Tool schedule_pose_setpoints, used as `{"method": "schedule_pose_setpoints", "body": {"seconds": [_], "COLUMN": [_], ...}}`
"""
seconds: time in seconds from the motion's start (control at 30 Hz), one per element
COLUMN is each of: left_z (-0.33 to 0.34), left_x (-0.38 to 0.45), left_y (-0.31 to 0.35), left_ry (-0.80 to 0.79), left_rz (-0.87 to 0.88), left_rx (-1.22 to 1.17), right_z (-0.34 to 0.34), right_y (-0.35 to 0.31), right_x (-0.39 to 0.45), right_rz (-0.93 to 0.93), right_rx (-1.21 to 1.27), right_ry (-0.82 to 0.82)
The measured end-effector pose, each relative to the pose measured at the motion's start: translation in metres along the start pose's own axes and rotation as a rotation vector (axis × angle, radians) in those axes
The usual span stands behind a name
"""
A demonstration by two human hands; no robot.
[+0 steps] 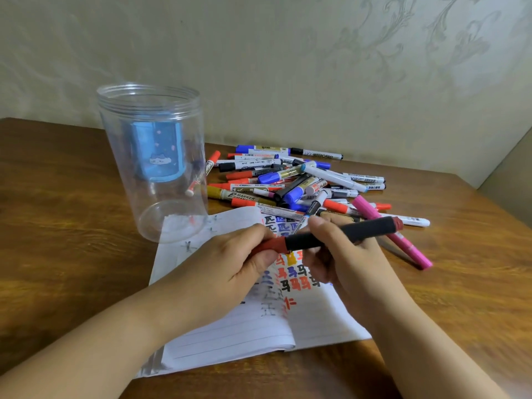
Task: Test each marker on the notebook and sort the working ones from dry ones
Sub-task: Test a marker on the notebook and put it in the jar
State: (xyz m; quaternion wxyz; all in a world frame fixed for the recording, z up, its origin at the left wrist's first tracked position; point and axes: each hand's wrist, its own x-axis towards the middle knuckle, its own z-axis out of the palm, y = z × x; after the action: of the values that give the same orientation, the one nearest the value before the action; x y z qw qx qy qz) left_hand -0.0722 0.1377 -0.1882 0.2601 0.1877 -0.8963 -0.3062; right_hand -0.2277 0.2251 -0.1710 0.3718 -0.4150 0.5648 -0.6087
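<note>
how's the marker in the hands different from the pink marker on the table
The black marker has a red cap and is held above the notebook by both hands, left hand on the cap, right hand on the barrel. The pink marker lies loose on the table, untouched. Both are capped.

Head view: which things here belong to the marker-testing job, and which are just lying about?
Part of the job:
- black marker with red cap, held by left hand and right hand
- open notebook with test scribbles
- pile of markers
- pink marker beside the pile
- clear jar, possibly for sorting

Just lying about:
- blue cup behind the jar
</note>
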Motion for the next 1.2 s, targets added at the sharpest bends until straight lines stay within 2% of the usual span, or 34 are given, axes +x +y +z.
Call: {"method": "schedule_pose_setpoints", "body": {"seconds": [0.2,0.5,0.7,0.83,0.9,1.0,1.1,1.2], "left_z": [0.0,0.007,0.003,0.001,0.002,-0.003,-0.014,-0.022], "left_x": [-0.001,-0.005,-0.002,-0.002,-0.002,0.001,0.002,0.003], "left_y": [0.001,-0.001,0.004,0.003,0.002,0.001,-0.001,-0.005], "left_ry": [-0.011,-0.006,0.048,0.002,-0.01,0.062,0.185,0.284], "left_rz": [0.015,0.099,0.06,0.04,0.014,-0.028,-0.061,-0.073], "left_rx": [-0.022,0.023,0.019,0.075,0.098,0.14,0.129,0.154], "right_z": [0.0,0.008,0.01,0.014,0.016,0.019,0.012,0.008], "right_y": [0.002,0.009,0.008,0.008,0.01,0.002,-0.013,-0.022], "right_x": [0.0,-0.001,0.001,-0.001,-0.001,-0.001,0.004,0.014], "right_rz": [-0.014,-0.009,0.032,0.037,0.1,0.153,0.024,-0.077], "right_rx": [0.129,0.256,0.258,0.278,0.291,0.315,0.387,0.267], "right_ry": [0.108,0.091,0.101,0.11,0.124,0.196,0.284,0.273]}}
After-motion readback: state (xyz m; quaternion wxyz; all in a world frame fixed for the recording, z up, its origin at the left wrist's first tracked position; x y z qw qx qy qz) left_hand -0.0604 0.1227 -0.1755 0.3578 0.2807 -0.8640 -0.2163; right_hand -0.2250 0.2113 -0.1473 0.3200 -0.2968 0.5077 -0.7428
